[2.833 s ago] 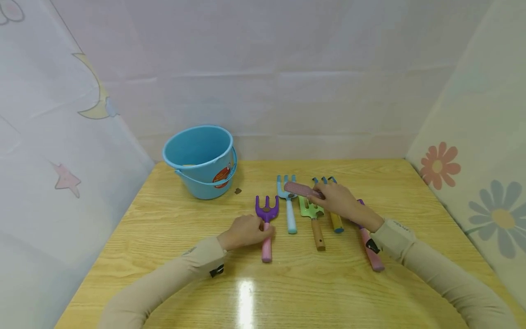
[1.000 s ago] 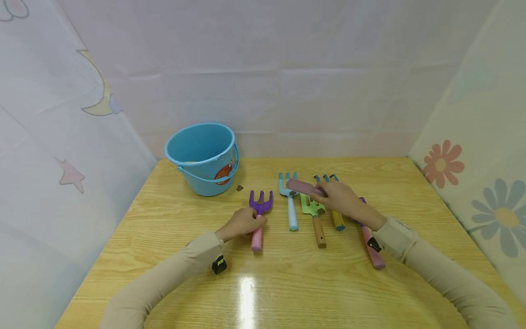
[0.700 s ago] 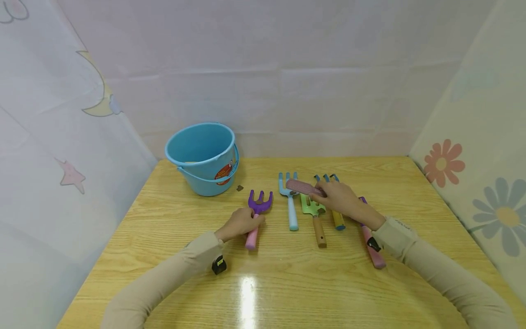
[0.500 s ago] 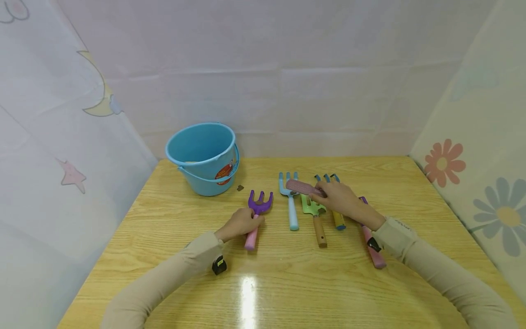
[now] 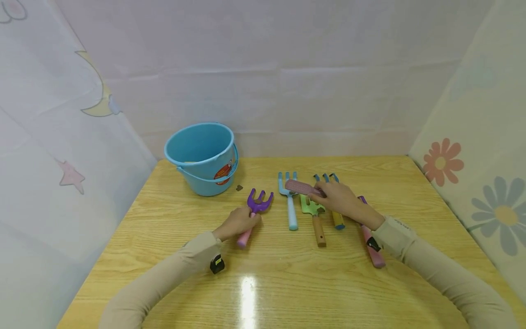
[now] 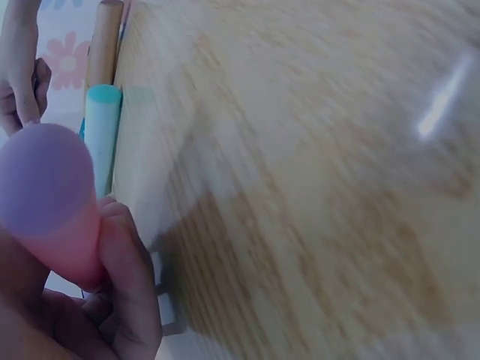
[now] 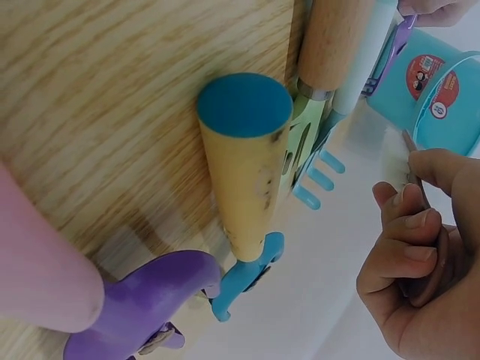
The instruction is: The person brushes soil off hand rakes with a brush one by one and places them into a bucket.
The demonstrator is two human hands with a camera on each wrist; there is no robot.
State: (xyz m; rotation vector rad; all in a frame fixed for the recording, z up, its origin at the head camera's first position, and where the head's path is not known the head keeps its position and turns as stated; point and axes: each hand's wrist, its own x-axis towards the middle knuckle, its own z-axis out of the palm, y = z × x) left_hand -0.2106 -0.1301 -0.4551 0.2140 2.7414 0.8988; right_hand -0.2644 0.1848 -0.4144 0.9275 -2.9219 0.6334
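Observation:
My left hand (image 5: 237, 223) grips the pink handle of a small garden fork with a purple three-pronged head (image 5: 258, 206). Its prongs point away, a brown smudge between them, and the rounded handle end (image 6: 49, 180) is close up in the left wrist view. My right hand (image 5: 339, 199) holds a flat mauve paddle-shaped tool with a textured face (image 5: 301, 187), over the light blue fork (image 5: 292, 212) and the green fork (image 5: 312, 206). In the right wrist view it appears edge-on, a thin strip between thumb and curled fingers.
A light blue bucket (image 5: 203, 176) stands at the back left, beside a brown crumb (image 5: 239, 188). Under and beside my right arm lie a yellow-handled cultivator (image 5: 339, 221) and a pink-handled purple tool (image 5: 373, 249). Printed cloth (image 5: 263, 91) rises behind the wooden table (image 5: 287, 283).
My left hand has moved the purple fork leftward, away from the light blue fork, and its handle has swung left so it now lies slanted. My right hand with the mauve tool is nearly still.

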